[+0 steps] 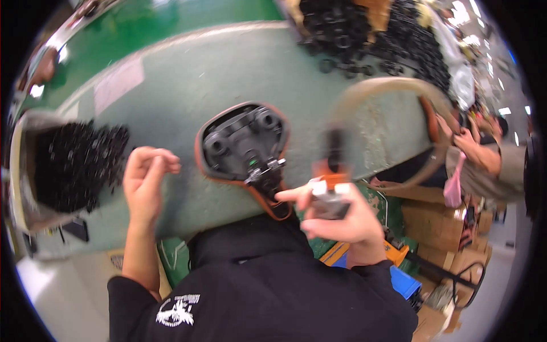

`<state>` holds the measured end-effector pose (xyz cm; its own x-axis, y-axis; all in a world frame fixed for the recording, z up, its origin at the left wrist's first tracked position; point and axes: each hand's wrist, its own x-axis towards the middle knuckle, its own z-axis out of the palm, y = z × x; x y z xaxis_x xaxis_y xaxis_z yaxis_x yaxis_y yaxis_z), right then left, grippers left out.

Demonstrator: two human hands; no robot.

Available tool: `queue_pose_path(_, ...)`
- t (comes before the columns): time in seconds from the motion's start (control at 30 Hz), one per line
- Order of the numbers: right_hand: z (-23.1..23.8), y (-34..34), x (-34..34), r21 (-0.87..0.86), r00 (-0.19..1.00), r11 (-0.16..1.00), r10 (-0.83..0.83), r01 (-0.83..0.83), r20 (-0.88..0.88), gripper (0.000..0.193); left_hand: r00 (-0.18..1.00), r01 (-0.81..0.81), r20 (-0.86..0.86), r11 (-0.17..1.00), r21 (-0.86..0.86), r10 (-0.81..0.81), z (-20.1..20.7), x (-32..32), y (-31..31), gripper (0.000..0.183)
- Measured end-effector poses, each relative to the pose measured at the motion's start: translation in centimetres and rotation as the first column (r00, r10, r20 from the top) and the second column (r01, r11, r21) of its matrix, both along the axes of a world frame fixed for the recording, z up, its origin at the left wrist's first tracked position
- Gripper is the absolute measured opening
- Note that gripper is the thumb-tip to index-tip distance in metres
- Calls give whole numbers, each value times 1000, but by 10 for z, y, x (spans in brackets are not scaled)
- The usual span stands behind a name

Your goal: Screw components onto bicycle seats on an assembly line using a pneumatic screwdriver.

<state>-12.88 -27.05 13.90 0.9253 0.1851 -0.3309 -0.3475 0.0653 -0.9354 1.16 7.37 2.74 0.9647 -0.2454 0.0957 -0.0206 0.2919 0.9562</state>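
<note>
The left hand (145, 176) has curled fingers; I cannot tell if they pinch anything. The bike saddle (242, 145) lies bottom-up on the tabletop (176, 97), long way slanting down-right, nose toward the person. The right hand (345, 219) grips a blurry power tool (329, 170).

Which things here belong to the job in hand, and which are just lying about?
Likely the job in hand:
- upturned saddle
- blurred orange-and-black tool, held in the right hand
- perhaps the small black parts near the left hand

Apparently lying about:
- heaped black pieces at the far right
- cardboard boxes
</note>
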Motion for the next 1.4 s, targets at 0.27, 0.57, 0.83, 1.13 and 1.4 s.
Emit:
queue_pose_path(0.27,24,47,45,360,626,925,-211,-119,750,27,865,362,-127,779,-513,-486,16,-61,-63,21)
queue_pose_path(0.57,20,56,60,313,528,916,-142,-251,838,29,882,450,17,831,-328,-471,11,-52,-68,21)
queue_pose_path(0.83,13,41,67,273,441,896,-99,-351,892,28,831,339,412,927,160,-375,26,-33,-75,34)
queue_pose_path(1.13,11,45,96,75,449,987,-3,-142,894,36,716,-515,697,646,564,-38,1,3,-86,64)
queue_pose_path(1.4,1,75,118,15,478,993,45,-121,877,30,722,-532,678,738,416,138,-25,4,-90,53)
